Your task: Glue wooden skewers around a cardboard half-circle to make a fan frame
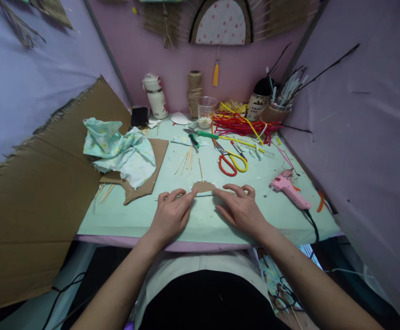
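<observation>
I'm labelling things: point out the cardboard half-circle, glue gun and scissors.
Cardboard half-circle (203,187): head view, its brown face.
Glue gun (290,189): head view, its pink body.
Scissors (224,152): head view, near the pivot.

cardboard half-disc: brown | glue gun: pink | scissor handles: red, yellow | tabletop: mint

Cardboard half-disc is touched at both ends by left hand and right hand. Scissors are laid beyond; pink glue gun is parked at right.

The person wears a black top and whitish lap clothing, forearms bare.
</observation>
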Motion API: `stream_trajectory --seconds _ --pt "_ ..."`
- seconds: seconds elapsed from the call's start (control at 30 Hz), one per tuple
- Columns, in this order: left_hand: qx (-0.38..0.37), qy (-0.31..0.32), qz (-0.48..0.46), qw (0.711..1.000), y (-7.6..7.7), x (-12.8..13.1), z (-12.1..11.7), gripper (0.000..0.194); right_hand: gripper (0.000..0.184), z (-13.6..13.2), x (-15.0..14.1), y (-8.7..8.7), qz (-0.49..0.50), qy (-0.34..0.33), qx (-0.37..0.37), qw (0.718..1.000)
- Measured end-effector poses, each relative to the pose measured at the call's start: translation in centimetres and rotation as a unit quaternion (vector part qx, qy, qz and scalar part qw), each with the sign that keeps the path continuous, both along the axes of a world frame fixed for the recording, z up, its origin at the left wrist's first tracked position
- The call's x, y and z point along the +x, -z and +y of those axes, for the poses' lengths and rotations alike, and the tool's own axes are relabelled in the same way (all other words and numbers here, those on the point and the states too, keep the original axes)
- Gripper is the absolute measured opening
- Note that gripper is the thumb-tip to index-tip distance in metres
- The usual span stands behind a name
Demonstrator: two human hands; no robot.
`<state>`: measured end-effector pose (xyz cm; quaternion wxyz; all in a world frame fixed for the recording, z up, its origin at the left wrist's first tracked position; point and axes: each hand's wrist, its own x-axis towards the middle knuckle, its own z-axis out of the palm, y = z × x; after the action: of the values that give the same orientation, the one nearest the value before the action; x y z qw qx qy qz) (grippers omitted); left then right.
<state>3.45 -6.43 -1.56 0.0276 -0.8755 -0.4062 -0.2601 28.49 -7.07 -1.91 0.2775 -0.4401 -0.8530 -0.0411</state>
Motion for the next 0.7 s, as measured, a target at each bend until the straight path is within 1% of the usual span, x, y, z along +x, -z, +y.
stream_trajectory --seconds 0.1,0.17,0.23,0.3,0.37,0.43,0.5,0.57,0.63,0.7 --pt "0.043 0.024 -0.03 0.998 -0.3 -0.2 -0.1 0.048 0.042 -0.1 0.1 -0.1 0.025 -0.007 0.027 0.999" --pt "0.072 0.027 -0.062 0.995 -0.4 -0.4 -0.2 0.048 0.041 -0.1 0.4 0.0 0.06 0.003 0.066 0.996" --pt "0.084 0.014 -0.091 0.992 -0.4 -0.6 -0.3 0.046 0.036 -0.1 0.6 0.3 0.104 0.028 0.108 0.988" --pt "0.083 -0.007 -0.111 0.99 -0.2 -0.7 -0.4 0.042 0.028 -0.1 0.8 0.5 0.142 0.055 0.13 0.98" --pt "0.08 -0.026 -0.127 0.988 -0.1 -0.8 -0.4 0.038 0.016 -0.1 1.0 0.6 0.169 0.069 0.125 0.975" --pt "0.079 -0.04 -0.146 0.985 -0.1 -0.9 -0.5 0.035 0.006 -0.3 1.3 0.4 0.192 0.072 0.101 0.974" --pt "0.066 -0.06 -0.162 0.983 -0.4 -1.0 -0.2 0.032 0.006 -0.4 1.9 -0.1 0.21 0.073 0.079 0.972" --pt "0.028 -0.095 -0.161 0.982 -0.9 -1.4 0.4 0.03 0.011 -0.5 3.0 -0.7 0.21 0.085 0.064 0.972" --pt "-0.03 -0.141 -0.143 0.979 -1.8 -2.0 1.8 0.028 0.014 -0.4 4.5 -1.3 0.186 0.119 0.043 0.974" --pt "-0.087 -0.181 -0.118 0.972 -2.9 -2.6 3.7 0.027 0.02 -0.4 6.4 -1.8 0.159 0.165 0.019 0.973"
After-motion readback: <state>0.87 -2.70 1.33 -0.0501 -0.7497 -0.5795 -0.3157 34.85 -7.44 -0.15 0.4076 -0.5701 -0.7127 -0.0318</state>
